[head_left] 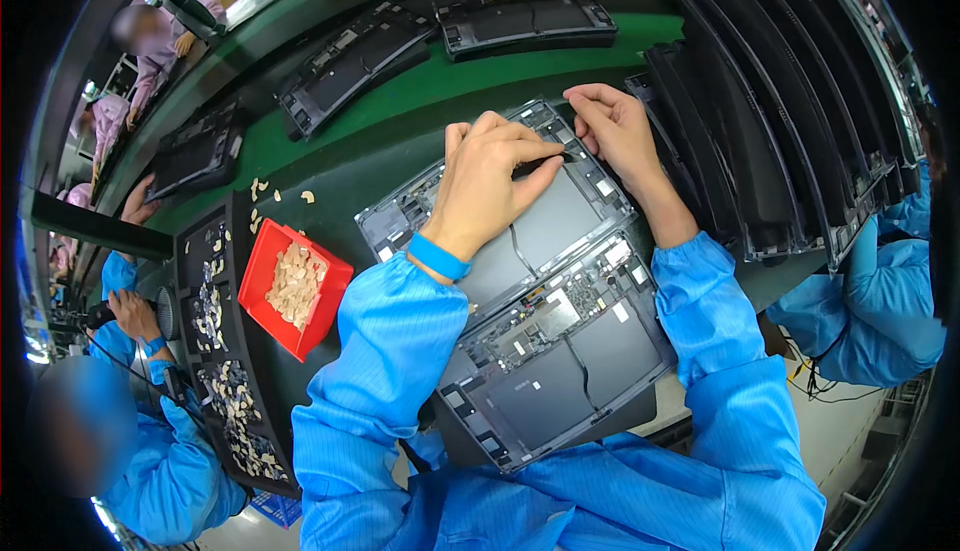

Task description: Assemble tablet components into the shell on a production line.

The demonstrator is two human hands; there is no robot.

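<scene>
Two opened, flat laptop-like units with exposed insides lie in front of me, one behind the other. Over the far unit (480,266) is my left hand (482,183), a blue band around its wrist. Its thumb and forefinger pinch together above the unit's upper right part; whatever they hold is too small to make out. My right hand (618,133) is at that unit's far right corner, thumb and forefinger closed, with their content unclear. The near unit (530,396) shows a circuit board, a dark battery block and a black cable; neither hand touches it.
A red bin (340,286) of small beige pieces stands left, beside a black compartment tray (245,351) of small parts. Several dark panels (745,121) stand stacked at right. More opened units (525,19) lie on the green belt (400,101) behind. A co-worker (150,451) sits at left.
</scene>
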